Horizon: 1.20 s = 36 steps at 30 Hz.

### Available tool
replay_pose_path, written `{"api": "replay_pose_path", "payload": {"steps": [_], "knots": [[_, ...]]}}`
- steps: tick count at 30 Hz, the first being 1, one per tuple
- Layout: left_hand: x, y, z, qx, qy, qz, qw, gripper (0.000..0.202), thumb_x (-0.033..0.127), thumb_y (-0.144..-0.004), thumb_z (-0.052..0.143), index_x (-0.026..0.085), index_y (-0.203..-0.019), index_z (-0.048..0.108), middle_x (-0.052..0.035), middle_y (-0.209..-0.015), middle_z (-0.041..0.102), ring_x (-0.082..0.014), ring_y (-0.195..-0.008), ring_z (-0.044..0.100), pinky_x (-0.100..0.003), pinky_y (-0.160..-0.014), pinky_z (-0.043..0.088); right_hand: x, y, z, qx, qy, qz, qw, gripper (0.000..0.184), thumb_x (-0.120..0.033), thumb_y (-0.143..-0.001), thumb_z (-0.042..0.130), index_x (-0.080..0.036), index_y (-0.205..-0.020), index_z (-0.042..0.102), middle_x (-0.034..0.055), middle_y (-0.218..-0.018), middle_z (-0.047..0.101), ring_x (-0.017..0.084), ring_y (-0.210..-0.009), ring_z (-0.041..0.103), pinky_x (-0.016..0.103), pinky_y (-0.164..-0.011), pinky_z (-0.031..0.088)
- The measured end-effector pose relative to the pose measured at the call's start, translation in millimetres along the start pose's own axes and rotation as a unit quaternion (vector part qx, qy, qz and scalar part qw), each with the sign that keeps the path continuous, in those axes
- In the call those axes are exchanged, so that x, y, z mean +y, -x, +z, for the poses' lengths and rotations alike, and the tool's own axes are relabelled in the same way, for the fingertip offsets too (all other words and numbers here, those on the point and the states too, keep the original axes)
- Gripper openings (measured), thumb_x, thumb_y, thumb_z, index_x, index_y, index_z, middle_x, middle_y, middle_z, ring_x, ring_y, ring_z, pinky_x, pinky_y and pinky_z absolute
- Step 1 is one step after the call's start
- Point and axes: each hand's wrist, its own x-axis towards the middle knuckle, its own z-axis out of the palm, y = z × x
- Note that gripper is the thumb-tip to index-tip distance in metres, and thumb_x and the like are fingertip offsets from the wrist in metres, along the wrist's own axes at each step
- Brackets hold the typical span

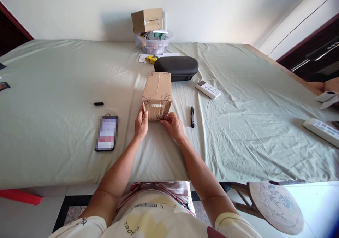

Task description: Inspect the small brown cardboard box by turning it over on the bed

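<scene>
A brown cardboard box (158,86) with dark swirls drawn at its corners rests on the cloth-covered table in front of me. A pale dotted strip shows on its near face. My left hand (141,124) is closed against the box's left side, thumb along the near edge. At the lower right corner, my right hand (173,125) pinches the box with thumb and fingers. A black marker (192,117) lies just right of my right hand, apparently uncapped, and a small black cap (99,104) lies off to the left. The box's underside is hidden.
Behind the box sit a black hard case (176,66), a yellow tape measure (152,59) and a plastic basin (156,46) with another cardboard box (147,20) on top. A phone (106,133) lies left, a white remote-like device (208,89) right. A round stool (276,207) stands below the table's edge.
</scene>
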Motion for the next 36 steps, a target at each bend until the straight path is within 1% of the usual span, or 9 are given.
{"api": "replay_pose_path", "payload": {"steps": [4, 9, 18, 22, 24, 26, 29, 31, 36], "knots": [[-3, 0, 0.9, -0.017, -0.018, -0.005, 1.0, 0.06, 0.058, -0.101, 0.054, 0.023, -0.15, 0.05, -0.0116, -0.146, 0.065, -0.0282, -0.137, 0.061, -0.043, -0.119, 0.046, 1, -1, -1, 0.012, -0.026, -0.009, 1.0, 0.031, -0.047, -0.08, 0.067, -0.025, -0.086, 0.045, -0.0024, -0.074, 0.062, 0.016, -0.067, 0.054, 0.03, -0.068, 0.043], [-7, -2, 0.2, -0.007, -0.044, -0.005, 0.999, 0.052, 0.047, -0.098, 0.058, 0.02, -0.143, 0.054, -0.0144, -0.136, 0.069, -0.0302, -0.131, 0.065, -0.046, -0.116, 0.049, -1, 0, -2, 0.003, -0.028, -0.016, 0.999, 0.029, -0.049, -0.083, 0.061, -0.026, -0.088, 0.045, -0.0039, -0.069, 0.058, 0.015, -0.063, 0.047, 0.029, -0.065, 0.038], [-7, -3, -1.6, -0.021, -0.04, 0.004, 0.999, 0.058, 0.055, -0.1, 0.055, 0.022, -0.148, 0.052, -0.0132, -0.141, 0.067, -0.0292, -0.135, 0.062, -0.043, -0.118, 0.047, 0, 0, -2, -0.002, 0.001, -0.011, 1.0, 0.028, -0.047, -0.084, 0.062, -0.026, -0.09, 0.046, -0.0014, -0.075, 0.065, 0.018, -0.067, 0.058, 0.031, -0.068, 0.043], [-6, -4, -3.4, -0.02, -0.022, -0.01, 1.0, 0.063, 0.056, -0.102, 0.051, 0.022, -0.155, 0.045, -0.0131, -0.146, 0.064, -0.0289, -0.135, 0.062, -0.044, -0.119, 0.047, 0, 3, 0, -0.045, 0.035, -0.026, 0.998, 0.028, -0.048, -0.085, 0.064, -0.026, -0.09, 0.047, 0.0009, -0.081, 0.07, 0.02, -0.069, 0.063, 0.032, -0.068, 0.047], [-4, -4, -3.7, 0.0, -0.03, -0.015, 0.999, 0.063, 0.052, -0.104, 0.049, 0.025, -0.16, 0.038, -0.0117, -0.154, 0.058, -0.028, -0.143, 0.057, -0.044, -0.124, 0.043, -1, 5, 2, -0.072, 0.048, -0.046, 0.995, 0.026, -0.047, -0.088, 0.064, -0.026, -0.091, 0.048, 0.002, -0.084, 0.072, 0.021, -0.071, 0.065, 0.032, -0.068, 0.049], [-3, -4, -3.2, 0.023, -0.048, -0.01, 0.999, 0.069, 0.048, -0.103, 0.053, 0.026, -0.164, 0.03, -0.0108, -0.166, 0.045, -0.0279, -0.154, 0.044, -0.044, -0.13, 0.034, -3, 9, 6, -0.087, 0.058, -0.065, 0.992, 0.021, -0.045, -0.091, 0.06, -0.026, -0.093, 0.05, 0.0023, -0.083, 0.071, 0.021, -0.071, 0.065, 0.033, -0.069, 0.051], [0, -2, -1.9, 0.031, -0.062, 0.001, 0.998, 0.092, 0.045, -0.095, 0.066, 0.024, -0.169, 0.015, -0.0119, -0.177, 0.021, -0.0294, -0.165, 0.019, -0.045, -0.136, 0.019, -6, 13, 11, -0.103, 0.058, -0.09, 0.989, 0.014, -0.039, -0.094, 0.054, -0.026, -0.094, 0.052, 0.0016, -0.079, 0.069, 0.02, -0.069, 0.064, 0.034, -0.071, 0.052], [2, 0, -1.6, 0.018, -0.06, 0.006, 0.998, 0.106, 0.048, -0.091, 0.073, 0.024, -0.17, 0.006, -0.0129, -0.179, 0.01, -0.0304, -0.167, 0.008, -0.047, -0.137, 0.012, -8, 14, 13, -0.111, 0.049, -0.097, 0.988, 0.011, -0.036, -0.094, 0.052, -0.025, -0.095, 0.053, 0.0016, -0.079, 0.069, 0.019, -0.069, 0.064, 0.033, -0.072, 0.053], [5, 3, -1.0, -0.004, -0.06, 0.02, 0.998, 0.136, 0.059, -0.074, 0.089, 0.023, -0.169, -0.002, -0.0203, -0.178, 0.004, -0.0366, -0.167, 0.007, -0.053, -0.135, 0.015, -7, 15, 15, -0.121, 0.038, -0.096, 0.987, 0.014, -0.037, -0.094, 0.055, -0.024, -0.099, 0.055, 0.0032, -0.082, 0.071, 0.02, -0.071, 0.068, 0.034, -0.072, 0.056]]}}
